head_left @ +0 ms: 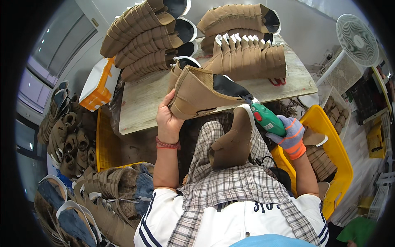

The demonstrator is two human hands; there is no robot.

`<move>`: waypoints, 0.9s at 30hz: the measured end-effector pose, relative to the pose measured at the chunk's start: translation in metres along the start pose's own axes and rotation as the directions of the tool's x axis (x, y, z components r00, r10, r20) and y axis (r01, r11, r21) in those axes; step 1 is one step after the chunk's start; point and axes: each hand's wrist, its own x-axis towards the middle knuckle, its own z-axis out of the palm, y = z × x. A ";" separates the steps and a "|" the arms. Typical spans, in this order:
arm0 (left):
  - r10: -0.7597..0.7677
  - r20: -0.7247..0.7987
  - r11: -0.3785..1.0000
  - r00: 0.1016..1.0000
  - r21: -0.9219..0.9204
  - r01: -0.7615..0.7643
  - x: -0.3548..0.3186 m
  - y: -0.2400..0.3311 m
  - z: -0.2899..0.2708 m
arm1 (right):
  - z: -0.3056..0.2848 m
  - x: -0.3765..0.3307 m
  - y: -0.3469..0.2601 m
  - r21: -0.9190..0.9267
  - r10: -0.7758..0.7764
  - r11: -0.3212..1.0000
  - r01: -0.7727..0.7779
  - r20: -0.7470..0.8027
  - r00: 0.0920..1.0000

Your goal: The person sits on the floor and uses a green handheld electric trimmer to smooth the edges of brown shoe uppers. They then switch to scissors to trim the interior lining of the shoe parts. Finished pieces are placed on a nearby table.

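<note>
My left hand [167, 118], bare with a bead bracelet at the wrist, holds up a tan fabric shoe upper [201, 94] with a black lining above my lap. My right hand [290, 136], in a grey and orange glove, grips a green handheld power tool [267, 119] whose tip touches the upper's right edge. A second tan upper [232, 140] rests on the checked cloth over my lap.
A wooden worktable [144, 99] ahead carries stacked rows of tan uppers [247, 55]. A yellow crate [329, 140] with more pieces sits at my right, another yellow crate [105, 144] and heaps of uppers at my left. A white standing fan [356, 39] is far right.
</note>
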 end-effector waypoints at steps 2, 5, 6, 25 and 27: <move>0.001 -0.003 1.000 1.000 0.016 -0.001 0.003 -0.002 -0.001 | 0.001 -0.002 0.002 -0.016 -0.004 1.000 0.005 0.020 1.000; 0.007 -0.016 1.000 1.000 0.027 -0.006 0.007 -0.006 -0.005 | 0.000 0.001 0.000 -0.004 -0.015 1.000 0.015 0.020 1.000; 0.003 -0.017 1.000 1.000 0.025 -0.003 0.009 -0.007 -0.005 | 0.000 0.002 -0.001 0.004 -0.020 1.000 0.020 0.016 1.000; 0.054 0.219 0.980 0.974 0.175 -0.094 -0.003 -0.066 0.014 | 0.014 0.021 -0.027 0.223 0.092 0.972 -0.077 -0.057 0.994; 0.096 0.247 0.944 0.964 0.283 -0.167 -0.008 -0.075 0.017 | 0.017 0.023 -0.031 0.278 0.142 0.953 -0.121 -0.058 0.988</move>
